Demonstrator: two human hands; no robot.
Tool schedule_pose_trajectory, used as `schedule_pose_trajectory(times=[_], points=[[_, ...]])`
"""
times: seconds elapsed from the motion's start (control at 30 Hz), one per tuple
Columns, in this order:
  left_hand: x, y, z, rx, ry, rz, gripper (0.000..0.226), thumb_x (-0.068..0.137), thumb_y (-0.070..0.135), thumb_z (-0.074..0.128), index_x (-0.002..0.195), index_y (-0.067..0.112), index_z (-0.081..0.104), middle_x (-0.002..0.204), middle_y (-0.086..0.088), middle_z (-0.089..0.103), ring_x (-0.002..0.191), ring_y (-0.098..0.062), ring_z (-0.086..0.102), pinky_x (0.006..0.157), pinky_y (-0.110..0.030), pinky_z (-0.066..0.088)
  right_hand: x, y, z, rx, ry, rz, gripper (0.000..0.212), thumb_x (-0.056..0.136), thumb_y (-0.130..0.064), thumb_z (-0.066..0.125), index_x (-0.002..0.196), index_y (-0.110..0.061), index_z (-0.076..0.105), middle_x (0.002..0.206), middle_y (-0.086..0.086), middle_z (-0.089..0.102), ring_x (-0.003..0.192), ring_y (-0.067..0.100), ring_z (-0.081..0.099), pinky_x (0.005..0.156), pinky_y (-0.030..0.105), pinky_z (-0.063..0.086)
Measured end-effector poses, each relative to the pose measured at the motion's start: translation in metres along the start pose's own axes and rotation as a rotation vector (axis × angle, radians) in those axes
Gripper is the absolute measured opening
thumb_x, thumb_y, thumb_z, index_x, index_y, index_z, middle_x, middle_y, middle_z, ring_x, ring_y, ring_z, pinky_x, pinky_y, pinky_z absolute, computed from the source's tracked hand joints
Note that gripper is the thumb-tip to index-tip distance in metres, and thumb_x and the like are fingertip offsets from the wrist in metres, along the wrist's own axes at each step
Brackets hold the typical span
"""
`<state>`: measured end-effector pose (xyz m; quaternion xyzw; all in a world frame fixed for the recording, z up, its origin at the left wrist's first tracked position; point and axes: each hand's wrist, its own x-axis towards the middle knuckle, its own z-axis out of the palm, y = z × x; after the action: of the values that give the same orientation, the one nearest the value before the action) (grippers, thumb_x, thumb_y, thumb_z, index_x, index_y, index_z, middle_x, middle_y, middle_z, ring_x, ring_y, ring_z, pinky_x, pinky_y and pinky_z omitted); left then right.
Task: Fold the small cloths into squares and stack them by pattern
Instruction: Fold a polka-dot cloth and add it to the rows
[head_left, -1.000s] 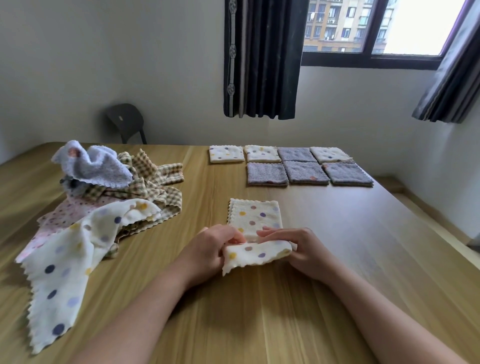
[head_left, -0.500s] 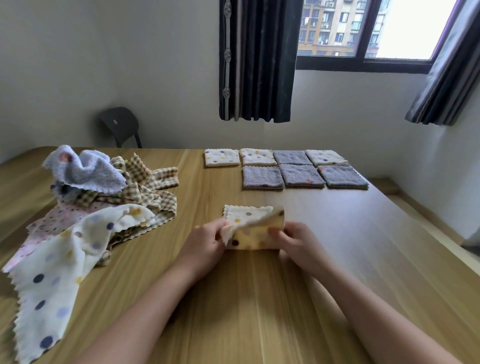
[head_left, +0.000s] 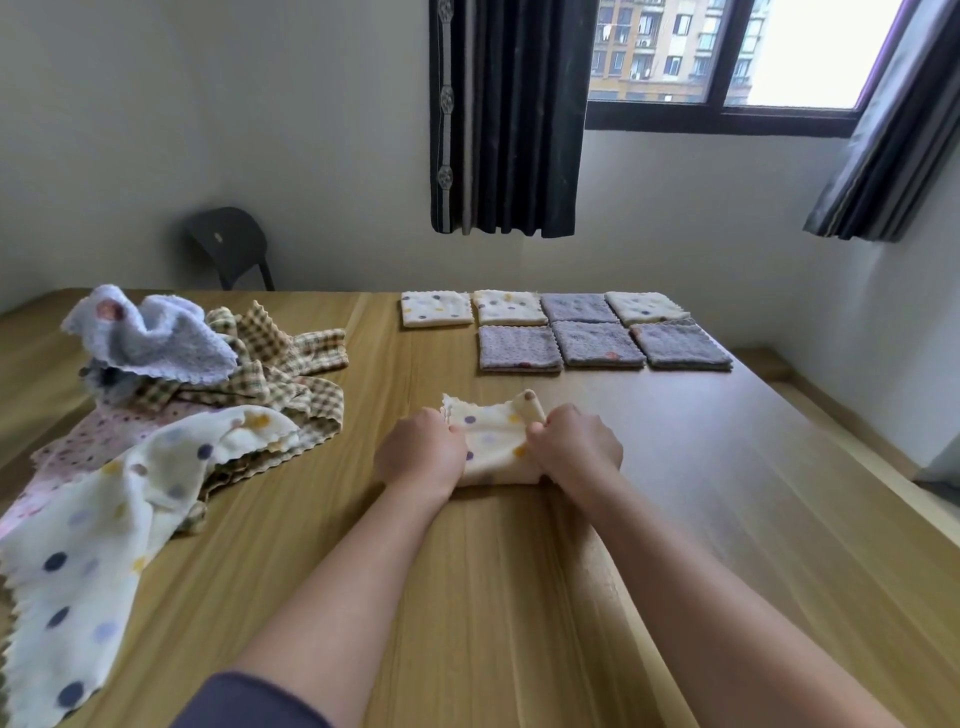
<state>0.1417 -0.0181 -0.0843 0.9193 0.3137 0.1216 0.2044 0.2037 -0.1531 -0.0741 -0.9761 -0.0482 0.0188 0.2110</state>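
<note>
A cream cloth with coloured dots (head_left: 496, 444) lies folded over on the wooden table (head_left: 519, 597) in front of me. My left hand (head_left: 421, 454) grips its left edge and my right hand (head_left: 574, 447) grips its right edge, so most of both side edges are hidden. Its far corners stick up loosely. Several folded squares lie at the far side: cream dotted ones (head_left: 436, 308) in the back row and grey ones (head_left: 519, 347) mostly in the front row.
A heap of unfolded cloths sits on the left: a large cream dotted one (head_left: 98, 525), beige checked ones (head_left: 280, 364), a pink dotted one (head_left: 88, 441) and a pale blue one (head_left: 150, 338). A dark chair (head_left: 228, 244) stands behind the table. The table's right edge runs near the wall.
Both hands carried the near edge of the cream dotted cloth up and away from me, folding it over the far half. The cloth now shows as a smaller, bunched shape between my hands.
</note>
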Motion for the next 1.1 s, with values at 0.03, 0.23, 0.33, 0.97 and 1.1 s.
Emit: schedule_pose_trajectory(times=[0.03, 0.23, 0.33, 0.97, 1.1], points=[[-0.002, 0.000, 0.001, 0.026, 0.018, 0.008, 0.026, 0.096, 0.023, 0.041, 0.098, 0.009, 0.062, 0.100, -0.009, 0.065, 0.087, -0.028, 0.059, 0.063, -0.028, 0.036, -0.001, 0.000, 0.001, -0.017, 0.010, -0.008, 0.030, 0.093, -0.032, 0.043, 0.107, -0.014, 0.063, 0.110, 0.009, 0.064, 0.102, 0.030, 0.059, 0.069, 0.028, 0.035], [-0.007, 0.008, 0.009, 0.217, 0.083, 0.077, 0.028, 0.100, 0.019, 0.034, 0.110, 0.011, 0.058, 0.109, -0.008, 0.066, 0.098, -0.027, 0.064, 0.065, -0.029, 0.037, -0.002, -0.003, 0.008, -0.178, 0.055, -0.054, 0.030, 0.096, -0.030, 0.040, 0.117, -0.017, 0.058, 0.119, 0.006, 0.061, 0.109, 0.027, 0.058, 0.072, 0.028, 0.035], [-0.009, 0.008, 0.013, 0.236, 0.120, 0.109, 0.023, 0.101, 0.017, 0.035, 0.119, 0.013, 0.048, 0.107, -0.007, 0.067, 0.096, -0.028, 0.066, 0.063, -0.030, 0.036, 0.000, -0.001, 0.011, -0.197, 0.066, -0.066, 0.028, 0.095, -0.027, 0.043, 0.121, -0.018, 0.046, 0.117, 0.006, 0.062, 0.107, 0.029, 0.059, 0.071, 0.030, 0.034], [-0.003, -0.038, 0.007, 0.069, 0.089, 0.626, 0.026, 0.094, 0.036, 0.051, 0.116, 0.027, 0.062, 0.118, 0.009, 0.058, 0.112, -0.014, 0.052, 0.096, -0.037, 0.030, -0.001, 0.034, 0.013, -0.103, 0.122, -0.723, 0.024, 0.096, -0.025, 0.047, 0.108, -0.019, 0.067, 0.118, -0.002, 0.063, 0.110, 0.022, 0.056, 0.089, 0.033, 0.038], [-0.011, -0.044, -0.010, 0.035, 0.085, 0.621, 0.030, 0.092, 0.046, 0.042, 0.092, 0.027, 0.066, 0.089, 0.009, 0.060, 0.084, -0.012, 0.056, 0.084, -0.033, 0.035, -0.001, 0.029, 0.017, 0.060, 0.067, -0.717, 0.028, 0.093, -0.014, 0.048, 0.112, -0.012, 0.068, 0.127, 0.004, 0.063, 0.115, 0.027, 0.056, 0.097, 0.032, 0.041]])
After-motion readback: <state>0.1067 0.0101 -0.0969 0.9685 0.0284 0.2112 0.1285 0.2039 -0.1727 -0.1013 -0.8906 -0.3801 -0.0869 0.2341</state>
